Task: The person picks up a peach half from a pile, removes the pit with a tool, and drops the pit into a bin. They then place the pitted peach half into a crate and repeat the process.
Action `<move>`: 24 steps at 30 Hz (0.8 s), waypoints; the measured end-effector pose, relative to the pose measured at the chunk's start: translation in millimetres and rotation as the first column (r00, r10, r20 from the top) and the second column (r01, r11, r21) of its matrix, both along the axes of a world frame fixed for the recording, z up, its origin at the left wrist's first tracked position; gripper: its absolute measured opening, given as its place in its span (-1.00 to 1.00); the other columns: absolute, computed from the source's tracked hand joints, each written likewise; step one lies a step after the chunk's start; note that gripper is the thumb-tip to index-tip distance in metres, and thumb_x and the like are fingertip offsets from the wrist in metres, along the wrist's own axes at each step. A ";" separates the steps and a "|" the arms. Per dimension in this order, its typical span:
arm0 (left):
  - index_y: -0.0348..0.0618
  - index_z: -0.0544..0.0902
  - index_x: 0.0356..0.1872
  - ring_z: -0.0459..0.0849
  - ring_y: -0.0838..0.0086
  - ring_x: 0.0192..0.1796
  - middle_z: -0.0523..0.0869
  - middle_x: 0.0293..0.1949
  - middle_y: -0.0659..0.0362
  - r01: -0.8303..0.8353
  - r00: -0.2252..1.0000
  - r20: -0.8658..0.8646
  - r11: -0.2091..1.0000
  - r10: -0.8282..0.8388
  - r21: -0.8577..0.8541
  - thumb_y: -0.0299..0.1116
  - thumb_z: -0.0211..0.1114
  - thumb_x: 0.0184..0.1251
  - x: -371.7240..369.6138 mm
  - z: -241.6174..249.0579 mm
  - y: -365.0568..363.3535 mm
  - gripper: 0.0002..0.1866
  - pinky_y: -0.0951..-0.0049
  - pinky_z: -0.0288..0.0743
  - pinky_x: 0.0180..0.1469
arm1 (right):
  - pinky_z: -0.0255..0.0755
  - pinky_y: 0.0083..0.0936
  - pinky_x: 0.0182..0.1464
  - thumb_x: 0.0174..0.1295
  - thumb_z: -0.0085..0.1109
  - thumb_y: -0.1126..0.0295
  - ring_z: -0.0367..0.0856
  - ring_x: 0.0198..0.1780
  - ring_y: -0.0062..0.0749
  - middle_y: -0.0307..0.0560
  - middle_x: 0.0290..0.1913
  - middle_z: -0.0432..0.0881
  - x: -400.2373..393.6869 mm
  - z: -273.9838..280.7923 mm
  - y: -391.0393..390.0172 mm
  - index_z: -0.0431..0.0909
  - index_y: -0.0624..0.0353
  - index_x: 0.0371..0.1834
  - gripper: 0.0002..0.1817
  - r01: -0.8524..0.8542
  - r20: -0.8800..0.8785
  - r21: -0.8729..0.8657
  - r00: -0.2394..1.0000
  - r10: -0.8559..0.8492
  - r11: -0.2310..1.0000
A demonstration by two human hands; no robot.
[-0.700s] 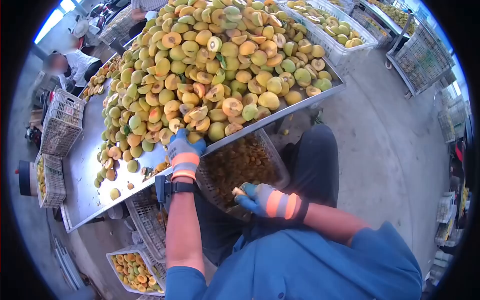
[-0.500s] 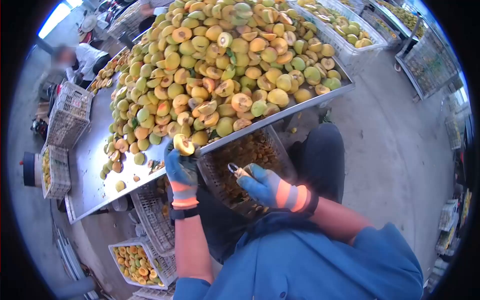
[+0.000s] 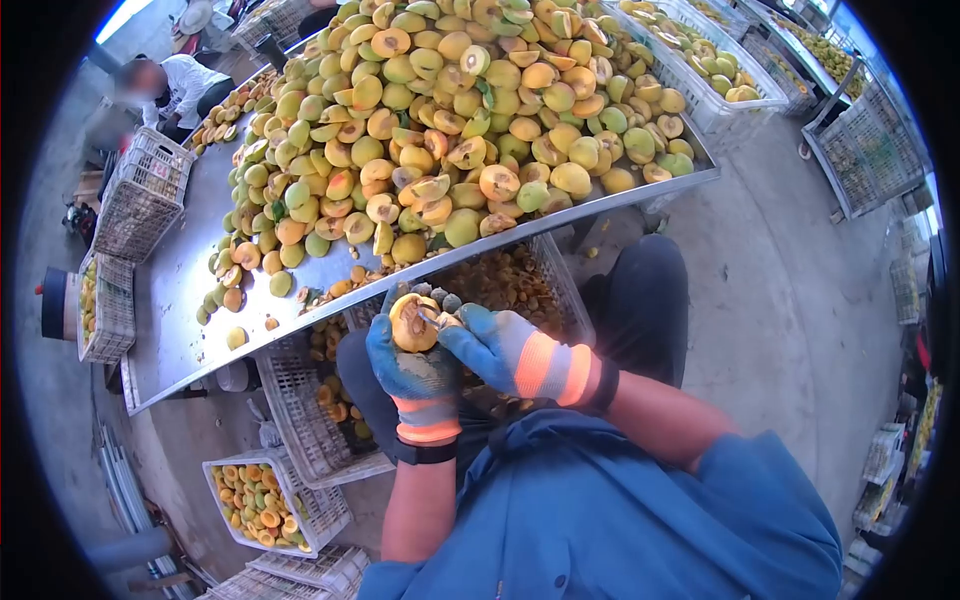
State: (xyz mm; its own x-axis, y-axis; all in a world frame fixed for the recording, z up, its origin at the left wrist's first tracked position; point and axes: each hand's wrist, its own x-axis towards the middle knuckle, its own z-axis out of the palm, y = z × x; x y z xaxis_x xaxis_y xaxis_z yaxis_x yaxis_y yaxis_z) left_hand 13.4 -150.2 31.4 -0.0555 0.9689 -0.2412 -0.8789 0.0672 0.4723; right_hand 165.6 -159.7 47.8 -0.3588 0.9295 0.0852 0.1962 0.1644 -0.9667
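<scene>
My left hand (image 3: 412, 362), in a blue, grey and orange glove, holds a halved yellow fruit (image 3: 414, 322) with its cut face up. Against that face, my right hand (image 3: 497, 348), gloved alike, grips a small tool (image 3: 430, 318) whose looped metal end touches the fruit's centre. The tool's handle is mostly hidden by my fingers. Both hands are close together over my lap, just below the near edge of the metal table (image 3: 180, 345). A large heap of green and orange fruit halves (image 3: 430, 130) covers much of that table.
Beneath the table edge is a crate (image 3: 565, 290) with fruit scraps. Another crate (image 3: 300, 425) stands at the lower left, beside a crate of fruit halves (image 3: 312, 515). A co-worker (image 3: 185, 90) is at the far left. More crates (image 3: 862, 150) stand at the right.
My left hand has moved right with the fruit, and my right hand has brought the tool onto it. The view has shifted slightly.
</scene>
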 end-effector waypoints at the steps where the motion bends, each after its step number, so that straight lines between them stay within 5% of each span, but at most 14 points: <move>1: -0.28 0.54 0.27 0.68 0.10 0.08 0.68 0.04 -0.05 0.007 1.000 0.006 1.000 -0.007 -0.002 -0.04 -0.01 0.59 1.5 -1.7 -1.4 -0.47 0.09 0.64 0.18 | 0.55 -0.14 -0.24 0.60 0.03 0.21 0.72 -0.34 0.18 0.27 -0.35 0.70 -0.9 -4.2 -0.6 0.55 0.35 -0.08 -0.66 0.007 0.006 -0.002 1.000 -0.007 1.000; 4: -0.28 0.53 0.26 0.66 0.12 0.12 0.67 0.06 -0.05 0.037 0.999 -0.006 0.996 -0.036 0.087 -0.08 0.00 0.54 5.2 -7.4 -4.6 -0.49 0.08 0.63 0.21 | 0.58 -0.12 -0.26 0.61 0.00 0.19 0.72 -0.37 0.21 0.26 -0.39 0.69 -2.6 -11.7 -3.5 0.55 0.36 0.00 -0.64 0.009 0.064 0.177 0.998 -0.021 0.984; 7: -0.26 0.52 0.23 0.66 0.12 0.11 0.66 0.09 -0.06 0.001 0.995 -0.095 0.997 0.007 0.079 -0.08 0.03 0.50 14.8 -7.0 -8.0 -0.50 0.07 0.63 0.21 | 0.60 -0.09 -0.23 0.60 -0.02 0.21 0.73 -0.34 0.26 0.30 -0.37 0.70 -2.1 -12.3 -7.6 0.53 0.38 0.08 -0.62 -0.016 0.040 -0.080 0.999 0.019 0.997; 12: -0.21 0.50 0.11 0.68 0.15 0.00 0.64 -0.01 -0.02 -0.066 0.982 -0.178 0.998 0.064 -0.005 -0.11 0.01 0.61 18.6 -3.9 -12.2 -0.64 0.10 0.66 0.17 | 0.60 0.06 -0.17 0.63 -0.15 0.21 0.70 -0.25 0.37 0.43 -0.30 0.69 1.5 -14.2 -5.1 0.50 0.40 0.17 -0.58 -0.131 0.165 0.273 0.982 0.087 0.953; 13: -0.18 0.51 0.07 0.67 0.19 -0.03 0.63 -0.07 0.01 -0.083 0.938 -0.337 0.997 0.081 0.010 -0.04 -0.03 0.68 23.3 1.9 -14.7 -0.61 0.13 0.66 0.14 | 0.60 0.06 -0.17 0.63 -0.15 0.21 0.70 -0.25 0.37 0.43 -0.30 0.69 2.2 -14.2 -4.8 0.50 0.40 0.17 -0.58 -0.130 0.166 0.272 0.982 0.086 0.953; 16: -0.18 0.53 0.04 0.67 0.22 -0.07 0.64 -0.09 0.02 -0.086 0.985 -0.157 0.994 0.075 -0.064 0.08 -0.03 0.68 19.4 -7.5 -10.6 -0.53 0.16 0.66 0.08 | 0.59 0.09 -0.18 0.65 -0.20 0.20 0.68 -0.24 0.39 0.44 -0.30 0.68 3.7 -14.0 -3.1 0.50 0.40 0.16 -0.56 -0.172 0.239 0.148 0.962 0.134 0.974; 19: -0.16 0.56 0.00 0.66 0.22 -0.11 0.66 -0.11 0.04 -0.091 0.991 -0.108 0.990 0.080 -0.105 0.15 -0.03 0.66 20.8 -10.5 -9.3 -0.49 0.18 0.65 0.02 | 0.58 0.09 -0.19 0.65 -0.22 0.20 0.69 -0.24 0.35 0.42 -0.31 0.68 6.8 -11.2 -1.9 0.53 0.41 0.08 -0.55 -0.241 0.319 0.238 0.935 0.159 0.941; 21: -0.15 0.58 -0.04 0.67 0.24 -0.14 0.67 -0.14 0.05 -0.093 0.991 -0.105 0.986 0.079 -0.138 0.15 -0.01 0.65 23.6 -9.3 -9.5 -0.50 0.21 0.65 -0.01 | 0.59 -0.03 -0.14 0.64 -0.14 0.23 0.70 -0.20 0.26 0.34 -0.23 0.67 10.1 -3.8 -2.2 0.58 0.32 0.06 -0.63 -0.361 0.448 0.130 0.852 0.270 0.924; 24: -0.13 0.60 -0.10 0.68 0.25 -0.18 0.69 -0.20 0.06 -0.087 0.991 -0.110 0.985 0.071 -0.147 0.16 0.03 0.63 26.6 -1.8 -8.3 -0.49 0.24 0.66 -0.06 | 0.56 -0.05 -0.15 0.65 -0.14 0.20 0.69 -0.23 0.26 0.28 -0.25 0.69 8.8 -18.8 -2.0 0.60 0.26 0.01 -0.62 -0.290 0.185 0.020 0.942 0.281 0.957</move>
State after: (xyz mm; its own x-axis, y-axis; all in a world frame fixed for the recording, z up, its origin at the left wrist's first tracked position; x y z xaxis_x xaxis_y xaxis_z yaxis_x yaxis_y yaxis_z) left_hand 39.9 -158.5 29.6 -0.1631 0.9134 -0.3730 -0.8308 0.0768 0.5513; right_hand 174.3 -161.7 29.0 -0.6216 0.7825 0.0359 0.3030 0.2825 -0.9101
